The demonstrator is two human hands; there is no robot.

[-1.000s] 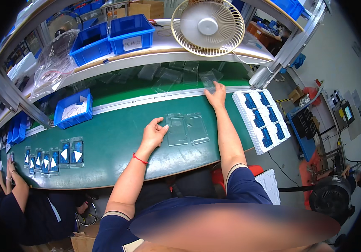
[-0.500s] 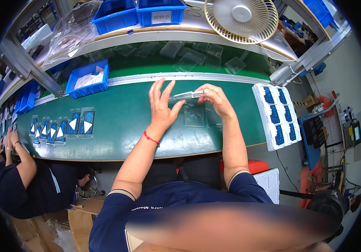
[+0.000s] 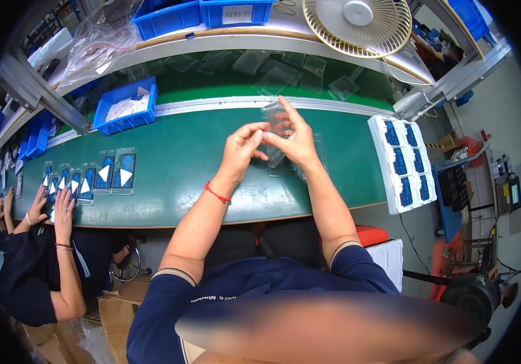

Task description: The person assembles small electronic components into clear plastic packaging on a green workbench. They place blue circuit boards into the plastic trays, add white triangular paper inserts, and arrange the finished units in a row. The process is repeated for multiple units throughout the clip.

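Note:
Over the green worktable (image 3: 169, 188), I hold a clear plastic case (image 3: 271, 111) up between both hands. My left hand (image 3: 242, 150) is closed, its thumb and fingers pinching the near edge of the case. My right hand (image 3: 297, 141) grips it from the right, thumb in front and some fingers seen through the plastic, the index finger stretched upward. More clear plastic cases (image 3: 321, 159) lie on the table beneath and beside my right hand, partly hidden by it.
A white tray of blue battery-like packs (image 3: 372, 138) stands at the right. Packed blue pieces with white triangles (image 3: 126, 173) line the left, where a co-worker's hands (image 3: 60, 212) reach in. A blue bin of white slips (image 3: 100, 124), loose clear cases (image 3: 312, 73) and a fan (image 3: 357, 13) sit farther back.
My hands have come together, and the case has turned from lying nearly flat to more upright. The co-worker's hands have moved right, onto the row of packed pieces.

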